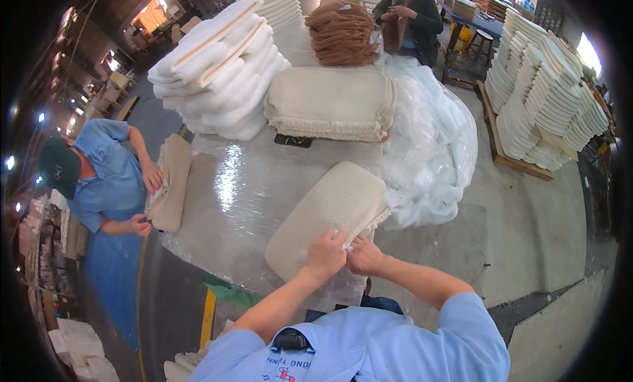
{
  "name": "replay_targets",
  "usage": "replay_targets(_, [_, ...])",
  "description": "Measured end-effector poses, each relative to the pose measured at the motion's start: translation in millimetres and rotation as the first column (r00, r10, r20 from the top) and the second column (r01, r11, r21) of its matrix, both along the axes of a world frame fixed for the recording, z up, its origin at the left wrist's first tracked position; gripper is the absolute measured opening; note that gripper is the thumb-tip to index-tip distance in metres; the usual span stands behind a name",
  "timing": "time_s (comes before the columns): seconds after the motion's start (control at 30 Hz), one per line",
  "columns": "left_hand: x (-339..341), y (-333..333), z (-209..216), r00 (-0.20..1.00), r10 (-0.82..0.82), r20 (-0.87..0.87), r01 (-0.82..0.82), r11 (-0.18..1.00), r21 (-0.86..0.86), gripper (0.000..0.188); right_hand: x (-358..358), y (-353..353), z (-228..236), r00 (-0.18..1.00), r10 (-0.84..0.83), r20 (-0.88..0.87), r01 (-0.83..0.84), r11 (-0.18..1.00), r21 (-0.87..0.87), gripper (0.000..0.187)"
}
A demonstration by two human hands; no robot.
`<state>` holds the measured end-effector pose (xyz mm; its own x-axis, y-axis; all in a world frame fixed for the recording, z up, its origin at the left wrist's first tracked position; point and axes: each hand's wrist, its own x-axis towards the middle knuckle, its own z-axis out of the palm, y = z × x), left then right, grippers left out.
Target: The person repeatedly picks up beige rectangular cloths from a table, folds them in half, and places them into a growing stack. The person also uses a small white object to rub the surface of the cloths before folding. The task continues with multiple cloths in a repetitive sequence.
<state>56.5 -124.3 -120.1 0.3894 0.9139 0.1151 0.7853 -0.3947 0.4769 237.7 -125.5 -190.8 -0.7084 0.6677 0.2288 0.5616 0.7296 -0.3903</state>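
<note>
A beige fabric-covered cushion [323, 210] lies at a slant on the plastic-covered table [217, 204], near its front edge. Its right end shows a frayed, gathered edge of the cushion cover [377, 225]. My left hand [326, 255] is closed, pinching the cover at the near right corner. Close beside it, my right hand [364, 255] is also closed on the same edge, with a bit of whitish material showing between the two hands. The fingertips are partly hidden, so the exact fold they grip cannot be made out.
Beyond lie stacked beige covers [330, 98], a pile of white padding [217, 72] and folded brown covers [339, 32]. Clear plastic bags of white filling [428, 145] bulge at the right. A co-worker [105, 171] handles another cushion [173, 184] at left; another person [422, 26] is at the far end.
</note>
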Motion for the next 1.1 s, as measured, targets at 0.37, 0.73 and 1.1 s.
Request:
replay_targets(0.37, [3,10,-2,0.996,0.000,0.089,0.007,0.997,-0.079,0.018,5,22,-40,0.936,-0.267,-0.231,0.293,0.952,0.086,0.043])
replay_targets(0.73, [0,121,-34,0.967,0.183,0.177,-0.196,0.979,0.055,0.020,-47,22,-48,-0.016,-0.847,-0.532,0.144,0.524,-0.839,0.043])
replay_targets(1.1, [16,146,-78,0.989,0.071,-0.129,-0.063,0.996,0.064,0.042,26,-14,-52,-0.462,-0.883,-0.080,-0.645,0.397,-0.653,0.018])
